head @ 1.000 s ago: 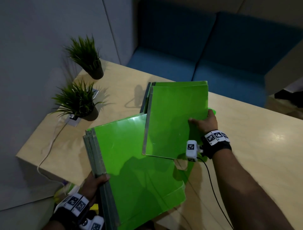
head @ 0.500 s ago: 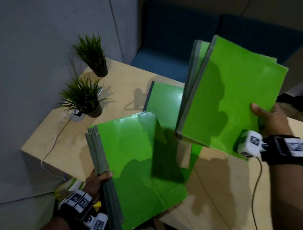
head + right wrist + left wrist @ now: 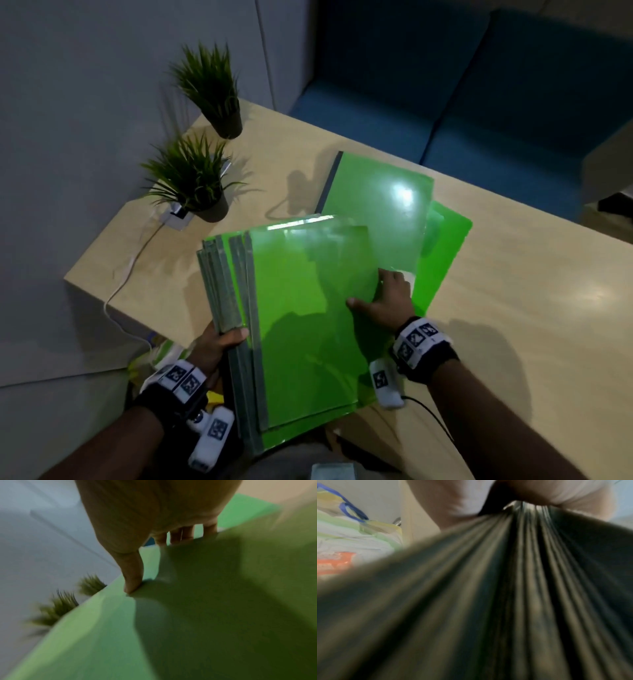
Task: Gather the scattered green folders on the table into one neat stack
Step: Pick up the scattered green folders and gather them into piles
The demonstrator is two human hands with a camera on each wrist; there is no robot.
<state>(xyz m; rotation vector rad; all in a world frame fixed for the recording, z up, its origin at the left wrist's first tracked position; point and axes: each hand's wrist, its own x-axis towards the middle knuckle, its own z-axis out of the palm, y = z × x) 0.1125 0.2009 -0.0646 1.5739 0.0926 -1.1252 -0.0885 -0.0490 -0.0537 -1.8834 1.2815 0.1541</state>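
A thick stack of green folders (image 3: 301, 325) hangs over the table's near edge. My left hand (image 3: 222, 342) grips its grey spine side, thumb on top; in the left wrist view the spines (image 3: 488, 601) fill the picture. My right hand (image 3: 380, 296) holds the right edge of the top folders. Its thumb (image 3: 133, 574) presses on the cover (image 3: 188, 615) and its fingers (image 3: 176, 535) curl over the far edge. Beyond the stack, a folder with a dark spine (image 3: 376, 195) lies flat on another green folder (image 3: 445, 246).
Two potted plants (image 3: 209, 85) (image 3: 191, 174) stand at the wooden table's (image 3: 513, 308) far left corner beside a socket plate (image 3: 178, 219) with a white cable (image 3: 126, 277). A blue sofa (image 3: 479, 102) sits behind. A bag (image 3: 351, 534) lies on the floor at left.
My right hand has swung the folders it held in the air down and left onto the stack in my left hand. Two folders have stayed on the table.
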